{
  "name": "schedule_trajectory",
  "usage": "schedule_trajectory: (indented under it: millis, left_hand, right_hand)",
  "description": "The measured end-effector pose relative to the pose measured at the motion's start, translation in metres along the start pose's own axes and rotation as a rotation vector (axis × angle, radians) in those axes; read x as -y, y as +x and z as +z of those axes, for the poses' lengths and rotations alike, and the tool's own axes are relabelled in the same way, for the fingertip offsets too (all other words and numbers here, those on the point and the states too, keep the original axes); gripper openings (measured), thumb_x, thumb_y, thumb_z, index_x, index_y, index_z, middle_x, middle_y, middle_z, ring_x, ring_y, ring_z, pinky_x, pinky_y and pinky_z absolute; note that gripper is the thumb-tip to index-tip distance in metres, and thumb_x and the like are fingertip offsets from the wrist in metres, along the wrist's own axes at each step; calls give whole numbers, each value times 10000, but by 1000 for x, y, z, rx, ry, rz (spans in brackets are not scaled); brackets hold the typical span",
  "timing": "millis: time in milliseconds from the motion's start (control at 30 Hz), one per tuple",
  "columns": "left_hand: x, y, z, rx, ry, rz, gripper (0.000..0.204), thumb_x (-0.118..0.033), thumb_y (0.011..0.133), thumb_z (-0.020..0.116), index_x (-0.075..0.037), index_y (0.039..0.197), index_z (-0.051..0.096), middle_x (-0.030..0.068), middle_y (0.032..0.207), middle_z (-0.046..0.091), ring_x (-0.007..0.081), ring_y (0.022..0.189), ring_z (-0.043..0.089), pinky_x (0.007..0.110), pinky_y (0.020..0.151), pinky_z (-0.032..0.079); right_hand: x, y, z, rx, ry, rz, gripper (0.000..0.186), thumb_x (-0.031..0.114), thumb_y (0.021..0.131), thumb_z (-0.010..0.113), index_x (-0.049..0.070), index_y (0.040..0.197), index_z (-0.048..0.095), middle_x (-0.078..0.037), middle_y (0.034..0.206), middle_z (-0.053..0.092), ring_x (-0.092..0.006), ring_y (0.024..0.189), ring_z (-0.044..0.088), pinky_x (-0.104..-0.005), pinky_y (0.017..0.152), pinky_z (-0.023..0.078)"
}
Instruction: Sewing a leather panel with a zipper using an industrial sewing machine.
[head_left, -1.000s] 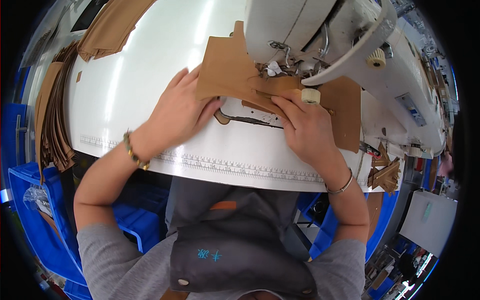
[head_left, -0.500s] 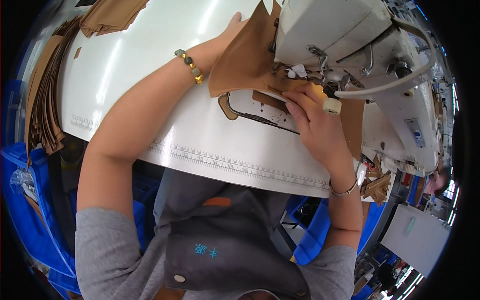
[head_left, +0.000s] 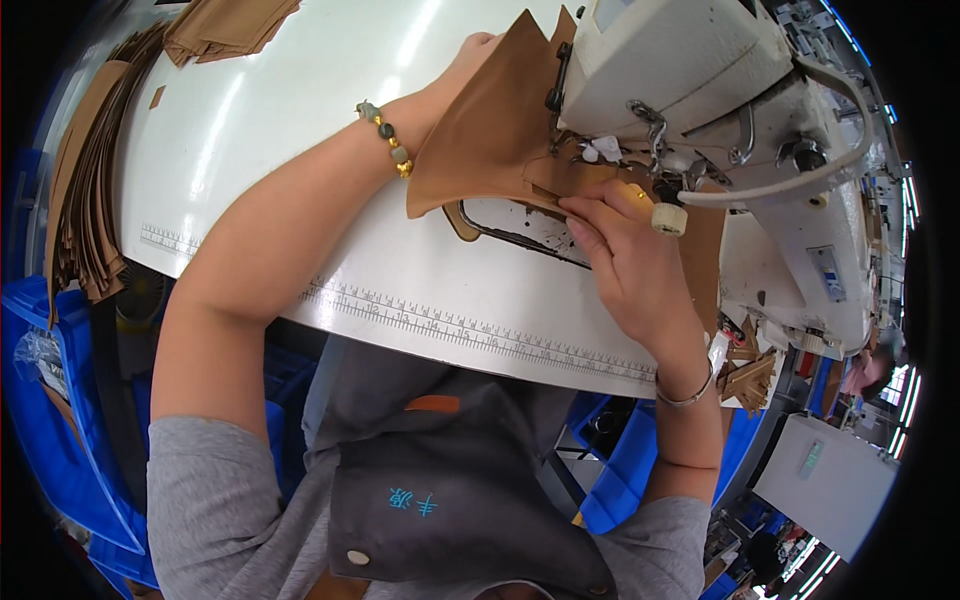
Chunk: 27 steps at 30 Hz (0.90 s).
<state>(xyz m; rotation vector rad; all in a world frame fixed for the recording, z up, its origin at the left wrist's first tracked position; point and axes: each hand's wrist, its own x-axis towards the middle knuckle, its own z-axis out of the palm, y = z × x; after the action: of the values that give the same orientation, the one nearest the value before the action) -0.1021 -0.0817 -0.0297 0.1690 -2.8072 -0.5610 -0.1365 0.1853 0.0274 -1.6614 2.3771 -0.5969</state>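
Observation:
A brown piece that looks like leather [head_left: 485, 130] lies bent under the head of a white sewing machine [head_left: 680, 70], its left part raised off the table. With thumb and fingers closed, my right hand [head_left: 635, 255] pinches the near edge of this piece, just in front of the needle area. My left hand [head_left: 462, 68] reaches behind the raised part; most of its fingers are hidden there, so its grip does not show. Below the near edge, the machine's bed plate [head_left: 540, 232] with dark specks shows partly.
Stacked brown pieces [head_left: 90, 190] hang over the table's left edge, and more brown pieces [head_left: 225, 30] lie at the far left. Brown scraps [head_left: 750, 370] sit right of my right wrist. Blue bins [head_left: 70, 430] stand below at the left. A printed ruler [head_left: 450, 325] runs along the near table edge.
The brown leather piece has shifted toward me and slightly left, covering more of the bed plate. My right hand moved slightly left with its edge; less of my left hand shows.

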Motion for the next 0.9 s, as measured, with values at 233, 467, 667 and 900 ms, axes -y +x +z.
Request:
schedule_trajectory:
  millis: [233,467,667,900]
  left_hand:
    - [1,-1,-6,19,-8,-14,319,-264,941,662,-70,1185,729,111,1173,720,302,1131,646,392,876,497]
    - [3,1,-3,73,31,-70,310,-267,941,661,-67,1163,745,113,1135,741,308,1081,681,385,861,513]
    - [31,-13,-55,-452,-251,-263,309,-236,927,755,1,1124,740,159,1052,775,259,876,733,382,827,586]
    - [-38,-97,-82,30,-412,213,397,-250,828,861,-44,1139,727,59,1074,745,222,944,691,367,857,526]
  right_hand:
    - [2,-7,9,-57,-145,-119,386,75,833,705,24,1215,719,-87,1300,678,-353,1030,701,-433,893,579]
    - [4,-2,14,-135,-262,-159,365,160,865,747,75,1219,724,-45,1243,712,-297,943,731,-409,815,590]
    - [13,8,12,-144,-191,-58,261,298,940,728,93,1092,782,-1,1056,715,-270,876,720,-402,758,570]
    - [12,14,8,-157,-88,-34,238,295,963,703,81,1005,799,-17,959,709,-261,853,719,-400,743,567]
